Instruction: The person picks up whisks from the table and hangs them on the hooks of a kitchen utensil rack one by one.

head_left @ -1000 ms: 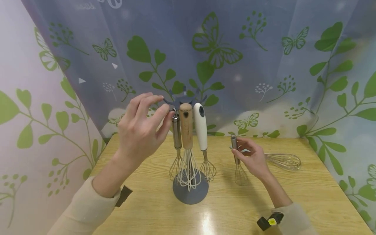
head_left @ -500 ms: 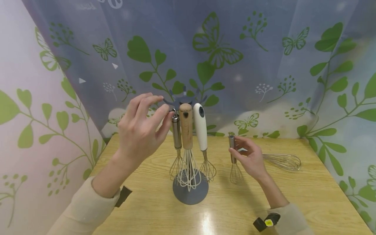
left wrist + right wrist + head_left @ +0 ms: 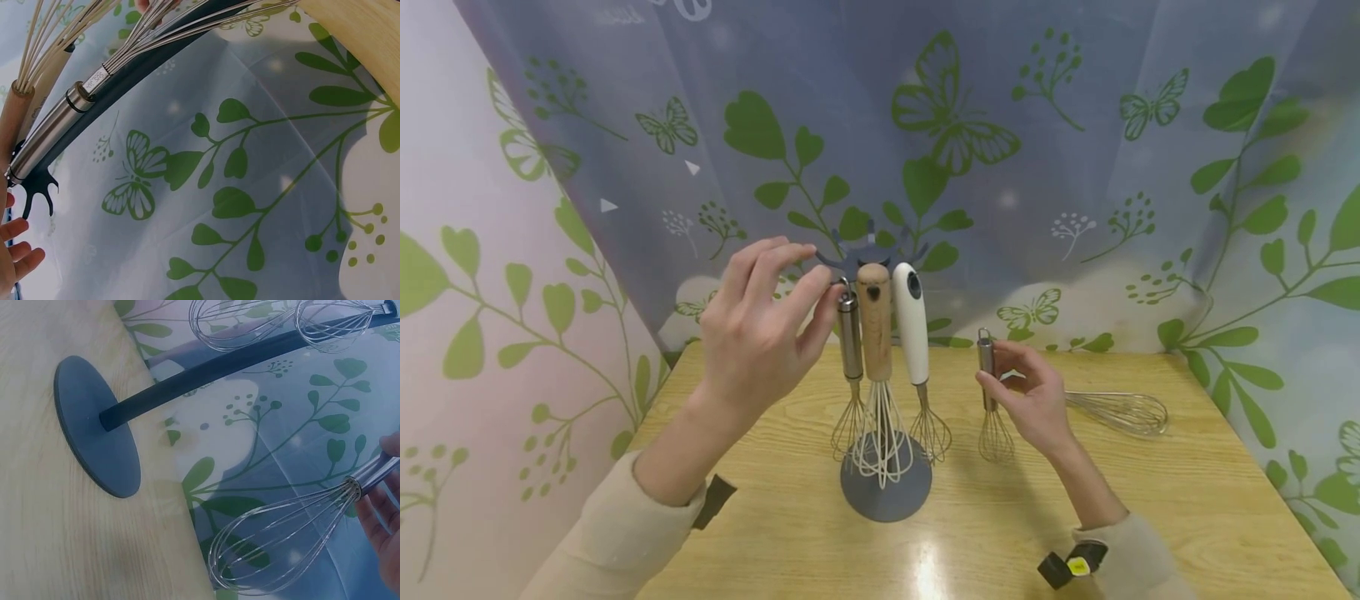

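Note:
A dark grey whisk stand (image 3: 880,500) with a round base and curved hooks stands mid-table. On its near side hang a steel-handled whisk (image 3: 851,337), a wooden-handled whisk (image 3: 876,325) with cream wires and a white-handled whisk (image 3: 913,329). My left hand (image 3: 763,321) is raised at the left, thumb and index finger pinching a hook tip right beside the steel whisk's loop. To the right of the stand, my right hand (image 3: 1030,396) holds a small steel whisk (image 3: 987,367) by its handle, upright, wires down. The right wrist view shows this whisk's wires (image 3: 281,544) close.
Another wire whisk (image 3: 1123,412) lies on the wooden table (image 3: 775,533) behind my right hand, its handle hidden. A patterned curtain (image 3: 1075,208) hangs along the back edge. Similar printed cloth (image 3: 497,400) lines the left side.
My right hand has moved left toward the stand and slightly up with the small steel whisk, whose hanging loop now shows clearly. The left hand stays in place.

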`<act>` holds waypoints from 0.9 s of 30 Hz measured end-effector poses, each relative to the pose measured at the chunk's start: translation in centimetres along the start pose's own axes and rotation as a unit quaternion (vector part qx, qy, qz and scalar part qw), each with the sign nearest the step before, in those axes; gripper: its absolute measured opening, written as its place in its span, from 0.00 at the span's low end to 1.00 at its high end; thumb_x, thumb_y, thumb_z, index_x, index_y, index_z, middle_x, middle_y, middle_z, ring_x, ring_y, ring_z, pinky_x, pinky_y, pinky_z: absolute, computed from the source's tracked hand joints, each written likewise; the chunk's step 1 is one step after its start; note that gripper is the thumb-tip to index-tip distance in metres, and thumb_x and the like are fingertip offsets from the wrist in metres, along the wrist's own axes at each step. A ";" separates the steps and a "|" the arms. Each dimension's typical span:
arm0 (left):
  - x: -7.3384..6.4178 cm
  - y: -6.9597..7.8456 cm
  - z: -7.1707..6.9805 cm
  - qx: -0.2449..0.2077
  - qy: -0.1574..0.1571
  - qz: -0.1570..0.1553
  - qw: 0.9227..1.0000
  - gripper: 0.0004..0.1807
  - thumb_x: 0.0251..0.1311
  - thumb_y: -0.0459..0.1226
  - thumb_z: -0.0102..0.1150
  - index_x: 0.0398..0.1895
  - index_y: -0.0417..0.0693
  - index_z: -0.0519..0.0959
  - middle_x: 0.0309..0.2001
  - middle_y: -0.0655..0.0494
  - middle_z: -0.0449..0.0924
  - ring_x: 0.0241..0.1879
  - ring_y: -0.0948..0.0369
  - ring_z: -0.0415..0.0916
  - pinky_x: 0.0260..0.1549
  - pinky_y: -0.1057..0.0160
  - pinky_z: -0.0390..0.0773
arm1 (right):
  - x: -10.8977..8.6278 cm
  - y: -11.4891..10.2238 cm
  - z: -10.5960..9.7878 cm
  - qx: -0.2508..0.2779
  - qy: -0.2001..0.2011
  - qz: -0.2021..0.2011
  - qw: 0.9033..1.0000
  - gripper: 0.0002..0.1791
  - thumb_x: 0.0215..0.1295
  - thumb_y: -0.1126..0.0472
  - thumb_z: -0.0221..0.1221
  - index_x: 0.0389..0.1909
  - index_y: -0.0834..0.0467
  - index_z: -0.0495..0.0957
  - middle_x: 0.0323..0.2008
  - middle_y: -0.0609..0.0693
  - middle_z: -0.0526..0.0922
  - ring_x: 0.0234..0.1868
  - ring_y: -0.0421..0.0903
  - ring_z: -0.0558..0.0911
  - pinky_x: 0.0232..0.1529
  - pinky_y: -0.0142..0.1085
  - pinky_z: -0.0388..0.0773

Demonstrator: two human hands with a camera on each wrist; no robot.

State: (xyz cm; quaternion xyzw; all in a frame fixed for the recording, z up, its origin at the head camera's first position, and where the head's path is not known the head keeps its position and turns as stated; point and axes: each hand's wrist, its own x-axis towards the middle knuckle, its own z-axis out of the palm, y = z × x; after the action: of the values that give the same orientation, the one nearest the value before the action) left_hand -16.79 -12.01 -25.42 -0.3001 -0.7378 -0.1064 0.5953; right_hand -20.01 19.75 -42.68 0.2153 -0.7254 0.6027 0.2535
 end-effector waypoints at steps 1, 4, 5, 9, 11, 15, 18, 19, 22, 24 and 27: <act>0.0 0.0 0.0 0.000 0.000 0.000 1.000 0.06 0.69 0.38 0.63 0.36 0.44 0.83 0.46 0.42 0.87 0.51 0.43 0.83 0.44 0.49 0.89 | 0.0 0.0 0.1 0.001 0.001 -0.001 1.000 0.24 0.56 0.83 0.66 0.55 0.74 0.78 0.37 0.33 0.84 0.36 0.29 0.83 0.32 0.24 0.82; 0.0 0.0 0.0 -0.002 -0.002 -0.001 1.000 0.06 0.69 0.38 0.63 0.36 0.44 0.83 0.46 0.42 0.87 0.51 0.42 0.83 0.45 0.48 0.89 | 0.0 0.0 0.3 0.003 0.003 -0.003 1.000 0.24 0.55 0.83 0.67 0.55 0.74 0.78 0.36 0.33 0.84 0.35 0.29 0.83 0.31 0.24 0.82; 0.0 0.0 0.0 -0.002 -0.001 -0.001 1.000 0.07 0.69 0.38 0.63 0.36 0.43 0.83 0.46 0.42 0.87 0.51 0.42 0.83 0.45 0.48 0.89 | 0.0 0.0 0.3 0.002 0.004 -0.004 1.000 0.24 0.55 0.83 0.67 0.54 0.74 0.78 0.36 0.33 0.84 0.35 0.29 0.83 0.31 0.24 0.82; 0.0 0.0 0.1 -0.005 0.004 -0.001 1.000 0.08 0.71 0.38 0.60 0.36 0.43 0.83 0.45 0.42 0.87 0.51 0.42 0.83 0.45 0.48 0.89 | 0.0 -0.3 0.5 0.002 0.012 -0.003 1.000 0.23 0.55 0.83 0.67 0.54 0.73 0.78 0.35 0.33 0.83 0.35 0.30 0.82 0.32 0.24 0.82; 0.0 0.0 0.1 -0.006 0.006 -0.001 1.000 0.08 0.71 0.38 0.60 0.36 0.43 0.83 0.45 0.42 0.86 0.51 0.43 0.82 0.44 0.48 0.89 | 0.0 -0.4 0.6 0.003 0.017 -0.002 1.000 0.23 0.55 0.83 0.67 0.54 0.73 0.79 0.34 0.34 0.83 0.35 0.30 0.82 0.33 0.23 0.82; -0.1 -0.1 0.2 -0.006 0.006 0.000 1.000 0.08 0.71 0.38 0.60 0.36 0.43 0.83 0.45 0.42 0.86 0.51 0.43 0.82 0.44 0.48 0.89 | 0.2 -0.8 0.8 0.007 0.021 -0.005 1.000 0.22 0.55 0.83 0.67 0.53 0.74 0.78 0.33 0.34 0.83 0.34 0.30 0.82 0.34 0.23 0.82; 0.0 -0.1 0.1 -0.005 0.003 -0.001 1.000 0.08 0.71 0.38 0.60 0.36 0.43 0.83 0.46 0.42 0.86 0.51 0.43 0.83 0.45 0.48 0.89 | 0.3 -1.0 1.0 0.009 0.022 -0.012 1.000 0.23 0.54 0.83 0.67 0.53 0.74 0.78 0.33 0.34 0.83 0.34 0.31 0.82 0.33 0.23 0.82; 0.0 0.0 0.1 -0.004 0.000 -0.001 1.000 0.08 0.71 0.39 0.60 0.36 0.43 0.83 0.46 0.41 0.86 0.51 0.42 0.83 0.45 0.48 0.89 | 0.4 -1.0 1.1 0.011 0.022 -0.014 1.000 0.23 0.54 0.84 0.67 0.53 0.74 0.78 0.33 0.34 0.83 0.34 0.31 0.82 0.33 0.23 0.82; 0.0 0.0 0.1 -0.004 0.000 -0.001 1.000 0.08 0.71 0.39 0.60 0.36 0.43 0.83 0.46 0.41 0.87 0.51 0.42 0.83 0.45 0.48 0.89 | 0.6 -1.3 1.3 0.018 0.023 -0.026 0.999 0.24 0.53 0.84 0.67 0.53 0.75 0.77 0.33 0.34 0.84 0.34 0.31 0.82 0.33 0.22 0.81; 0.0 -0.1 0.1 -0.004 -0.001 -0.001 1.000 0.08 0.71 0.39 0.61 0.36 0.43 0.83 0.46 0.41 0.87 0.51 0.42 0.82 0.45 0.48 0.89 | 0.7 -1.6 1.4 0.022 0.023 -0.035 0.999 0.24 0.52 0.85 0.67 0.52 0.75 0.77 0.33 0.34 0.84 0.34 0.31 0.82 0.33 0.22 0.81; -0.1 -0.1 0.1 -0.004 -0.001 -0.001 1.000 0.08 0.71 0.39 0.61 0.36 0.43 0.83 0.46 0.41 0.87 0.51 0.42 0.82 0.45 0.48 0.89 | 0.9 -2.0 1.6 0.023 0.023 -0.047 0.998 0.24 0.52 0.85 0.67 0.52 0.75 0.78 0.34 0.34 0.84 0.34 0.31 0.81 0.32 0.22 0.81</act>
State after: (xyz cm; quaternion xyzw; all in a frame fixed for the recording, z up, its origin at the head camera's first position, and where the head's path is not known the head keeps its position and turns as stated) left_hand -16.89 -12.02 -25.50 -0.3018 -0.7384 -0.1099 0.5930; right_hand -19.64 17.79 -40.82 0.2406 -0.6945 0.6112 0.2936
